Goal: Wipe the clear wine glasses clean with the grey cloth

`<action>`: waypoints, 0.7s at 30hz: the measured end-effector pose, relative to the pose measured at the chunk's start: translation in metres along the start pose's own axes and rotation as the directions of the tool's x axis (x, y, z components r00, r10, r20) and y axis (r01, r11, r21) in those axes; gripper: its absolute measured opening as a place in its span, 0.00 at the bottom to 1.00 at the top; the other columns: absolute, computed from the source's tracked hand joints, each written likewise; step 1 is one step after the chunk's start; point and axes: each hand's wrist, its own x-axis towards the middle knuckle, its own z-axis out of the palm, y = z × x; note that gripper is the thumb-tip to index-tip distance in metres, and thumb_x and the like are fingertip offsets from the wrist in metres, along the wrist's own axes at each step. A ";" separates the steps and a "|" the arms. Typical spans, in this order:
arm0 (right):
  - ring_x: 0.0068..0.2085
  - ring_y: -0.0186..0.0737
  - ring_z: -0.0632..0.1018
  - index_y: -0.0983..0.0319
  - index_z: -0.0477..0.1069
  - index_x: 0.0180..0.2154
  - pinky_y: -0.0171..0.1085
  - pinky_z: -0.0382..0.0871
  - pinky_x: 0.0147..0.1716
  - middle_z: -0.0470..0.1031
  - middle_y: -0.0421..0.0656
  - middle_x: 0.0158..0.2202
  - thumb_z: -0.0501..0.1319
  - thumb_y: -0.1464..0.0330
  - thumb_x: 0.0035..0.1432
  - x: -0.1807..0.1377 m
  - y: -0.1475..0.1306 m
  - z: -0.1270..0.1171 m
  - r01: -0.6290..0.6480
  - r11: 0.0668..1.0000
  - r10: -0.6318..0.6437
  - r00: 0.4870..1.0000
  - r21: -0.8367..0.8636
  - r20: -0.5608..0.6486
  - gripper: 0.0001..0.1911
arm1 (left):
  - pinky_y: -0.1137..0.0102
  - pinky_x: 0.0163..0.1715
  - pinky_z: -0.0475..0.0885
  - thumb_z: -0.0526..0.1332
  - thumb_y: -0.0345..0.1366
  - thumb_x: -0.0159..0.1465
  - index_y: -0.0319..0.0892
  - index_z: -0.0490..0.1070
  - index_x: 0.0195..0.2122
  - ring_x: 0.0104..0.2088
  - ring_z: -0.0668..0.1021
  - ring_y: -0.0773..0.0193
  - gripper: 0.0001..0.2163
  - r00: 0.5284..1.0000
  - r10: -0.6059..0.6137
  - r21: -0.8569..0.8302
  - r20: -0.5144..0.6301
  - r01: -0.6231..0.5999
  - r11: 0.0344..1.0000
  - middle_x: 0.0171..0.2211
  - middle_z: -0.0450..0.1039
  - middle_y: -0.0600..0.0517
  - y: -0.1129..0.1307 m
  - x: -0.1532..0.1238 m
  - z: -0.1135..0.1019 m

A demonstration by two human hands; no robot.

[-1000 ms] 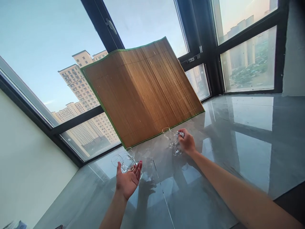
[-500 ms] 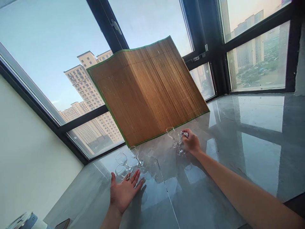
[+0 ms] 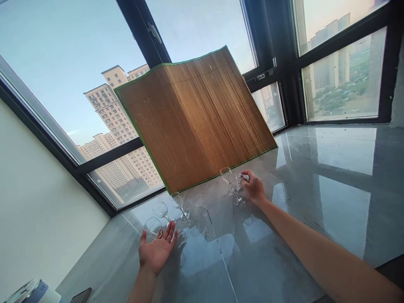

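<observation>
My left hand [image 3: 156,251] is open, palm up, fingers stretched toward three small stemmed glasses. Its fingertips almost touch the nearest glass [image 3: 153,226]. Two more glasses [image 3: 161,209] [image 3: 179,203] stand just behind it on the glossy grey surface [image 3: 284,219]. My right hand [image 3: 254,189] is closed round a small white object that I cannot make out. It rests beside two stemmed glasses [image 3: 234,185] [image 3: 225,174] in front of a bamboo mat [image 3: 195,113].
The bamboo mat with a green edge leans against the window frame [image 3: 104,158]. Big windows surround the surface. A phone [image 3: 80,295] and a round container [image 3: 30,291] lie at the lower left by the white wall.
My left hand has dropped lower and to the left, clear of the three glasses it was covering. My right hand has stayed beside the two glasses.
</observation>
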 end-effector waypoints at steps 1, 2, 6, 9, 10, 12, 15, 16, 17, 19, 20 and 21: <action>0.33 0.44 0.76 0.58 0.74 0.41 0.36 0.59 0.31 0.79 0.44 0.33 0.54 0.69 0.56 0.000 0.000 0.000 -0.006 1.000 0.006 1.000 -0.010 0.003 0.14 | 0.45 0.50 0.74 0.61 0.50 0.59 0.44 0.58 0.42 0.59 0.73 0.40 0.18 1.000 0.010 0.002 0.002 -0.010 1.000 0.60 0.65 0.30 0.001 0.002 -0.001; 0.33 0.44 0.76 0.58 0.74 0.42 0.36 0.59 0.30 0.79 0.44 0.33 0.54 0.69 0.56 0.000 0.000 0.000 -0.014 1.000 0.014 1.000 -0.018 0.006 0.14 | 0.45 0.49 0.74 0.61 0.50 0.59 0.44 0.59 0.43 0.59 0.73 0.40 0.19 1.000 0.022 0.005 0.006 -0.022 1.000 0.60 0.66 0.30 0.002 0.003 -0.002; 0.33 0.44 0.76 0.58 0.74 0.42 0.36 0.58 0.30 0.79 0.44 0.33 0.54 0.69 0.56 0.000 0.000 0.000 -0.028 0.999 0.028 1.000 -0.027 0.001 0.14 | 0.52 0.43 0.78 0.57 0.48 0.63 0.43 0.59 0.53 0.55 0.77 0.44 0.21 0.999 0.038 -0.007 0.024 -0.038 0.999 0.59 0.67 0.30 0.004 -0.002 -0.004; 0.33 0.44 0.76 0.59 0.75 0.42 0.36 0.58 0.30 0.79 0.45 0.33 0.55 0.69 0.56 0.001 0.001 0.000 -0.016 1.000 0.016 1.000 -0.024 -0.009 0.14 | 0.58 0.36 0.79 0.53 0.48 0.66 0.42 0.57 0.58 0.49 0.80 0.47 0.23 0.999 0.038 -0.002 -0.025 -0.038 0.999 0.57 0.69 0.30 0.003 -0.012 -0.007; 0.33 0.44 0.76 0.59 0.75 0.42 0.36 0.58 0.30 0.79 0.44 0.33 0.55 0.69 0.55 0.001 0.001 0.000 -0.015 1.000 0.015 1.000 -0.022 -0.011 0.14 | 0.60 0.34 0.79 0.53 0.47 0.66 0.42 0.56 0.58 0.47 0.81 0.49 0.23 0.998 0.044 0.002 -0.051 -0.044 0.999 0.55 0.70 0.31 0.002 -0.017 -0.009; 0.33 0.43 0.75 0.59 0.75 0.42 0.36 0.58 0.30 0.79 0.44 0.32 0.54 0.69 0.55 0.001 0.002 0.000 -0.014 1.000 0.013 1.000 -0.015 -0.015 0.14 | 0.64 0.31 0.78 0.52 0.42 0.66 0.42 0.59 0.55 0.42 0.82 0.53 0.17 0.988 0.061 0.008 -0.140 -0.060 0.998 0.50 0.74 0.36 -0.002 -0.028 -0.011; 0.33 0.43 0.76 0.58 0.74 0.41 0.36 0.59 0.31 0.79 0.44 0.33 0.54 0.70 0.55 0.001 0.002 0.000 -0.020 1.000 0.020 1.000 0.000 -0.018 0.13 | 0.72 0.22 0.72 0.51 0.31 0.65 0.43 0.61 0.40 0.27 0.79 0.63 0.04 0.936 0.050 0.035 -0.348 -0.040 0.999 0.32 0.73 0.49 -0.016 -0.044 -0.007; 0.33 0.44 0.76 0.59 0.74 0.41 0.36 0.59 0.31 0.79 0.44 0.33 0.54 0.70 0.55 0.002 0.001 0.000 -0.023 1.000 0.023 1.000 0.005 -0.019 0.13 | 0.74 0.19 0.68 0.50 0.30 0.64 0.43 0.60 0.35 0.22 0.75 0.66 0.03 0.924 0.038 0.057 -0.381 -0.018 0.998 0.27 0.69 0.52 -0.025 -0.049 -0.002; 0.34 0.44 0.76 0.59 0.74 0.40 0.36 0.60 0.32 0.79 0.44 0.33 0.54 0.70 0.55 0.002 0.001 -0.001 -0.025 1.000 0.025 0.999 0.008 -0.020 0.13 | 0.76 0.19 0.67 0.50 0.29 0.64 0.43 0.60 0.33 0.21 0.73 0.68 0.04 0.946 0.031 0.086 -0.324 -0.004 0.996 0.26 0.67 0.53 -0.036 -0.052 0.006; 0.34 0.44 0.76 0.59 0.74 0.40 0.36 0.60 0.32 0.79 0.45 0.34 0.55 0.70 0.55 0.002 0.000 -0.001 -0.025 1.000 0.025 0.999 0.007 -0.020 0.13 | 0.76 0.18 0.64 0.54 0.29 0.64 0.42 0.62 0.34 0.21 0.72 0.68 0.02 0.979 0.020 0.193 -0.203 0.020 0.981 0.26 0.68 0.54 -0.062 -0.056 0.027; 0.34 0.44 0.77 0.58 0.74 0.40 0.36 0.60 0.32 0.79 0.44 0.34 0.55 0.70 0.55 0.002 0.000 -0.001 -0.023 1.000 0.023 1.000 0.006 -0.020 0.13 | 0.77 0.18 0.64 0.56 0.31 0.63 0.42 0.65 0.38 0.22 0.73 0.68 0.03 0.991 -0.001 0.251 -0.134 0.035 0.967 0.27 0.69 0.53 -0.077 -0.055 0.041; 0.34 0.44 0.77 0.58 0.74 0.41 0.36 0.60 0.32 0.79 0.44 0.34 0.55 0.70 0.55 0.002 0.000 0.000 -0.020 1.000 0.021 1.000 0.004 -0.021 0.13 | 0.77 0.19 0.65 0.58 0.32 0.63 0.42 0.66 0.43 0.23 0.74 0.69 0.07 0.997 -0.045 0.300 -0.066 0.063 0.952 0.29 0.71 0.53 -0.092 -0.053 0.055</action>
